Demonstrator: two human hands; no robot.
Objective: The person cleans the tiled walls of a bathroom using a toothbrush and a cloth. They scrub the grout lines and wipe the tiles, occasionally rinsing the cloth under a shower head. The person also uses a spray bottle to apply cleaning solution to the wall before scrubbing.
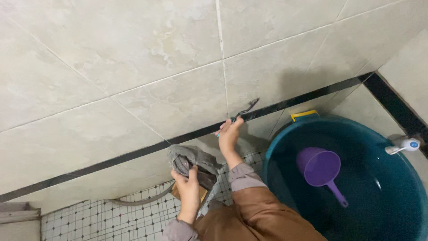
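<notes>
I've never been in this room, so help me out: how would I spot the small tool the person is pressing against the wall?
Start at the big teal tub of water with the purple scoop, then look left to the black band across the beige wall tiles. The right hand holds a slim scraper-like tool there. It is the only thin dark thing sticking up from the fingers; the left hand grips a grey rag.

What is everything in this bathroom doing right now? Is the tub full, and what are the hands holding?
Right hand: raised, gripping a thin dark tool against the black wall strip.
Left hand: closed around a bunched grey cloth.
Teal tub: holds water.
Purple scoop: floating in the tub, handle towards the camera.
Tap: no water seen running.
Grey hose: lying on the floor.
</notes>
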